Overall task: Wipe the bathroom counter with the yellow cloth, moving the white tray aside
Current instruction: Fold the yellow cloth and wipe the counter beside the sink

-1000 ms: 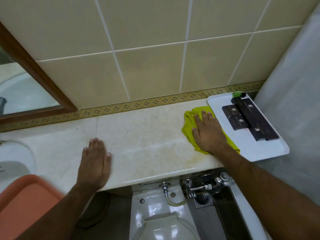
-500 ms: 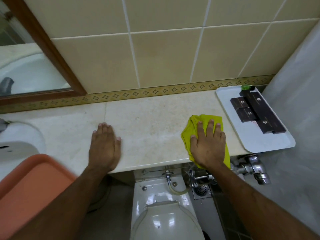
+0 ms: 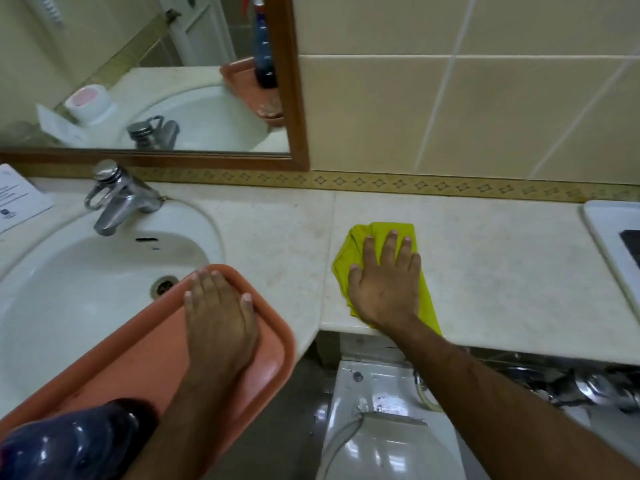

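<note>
Right hand (image 3: 382, 289) fingers (image 3: 390, 245) spread flat atop yellow cloth (image 3: 356, 247) on counter (image 3: 502, 271).

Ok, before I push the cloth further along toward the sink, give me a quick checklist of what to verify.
1. Right hand flat on the yellow cloth: ok.
2. Cloth fully on the counter: not ok, its near corner overhangs the front edge.
3. Counter strip between cloth and sink bare: ok.
4. Left hand resting on the orange tray: ok.
5. White tray moved aside: cannot tell, only its corner shows at the right edge.
</note>
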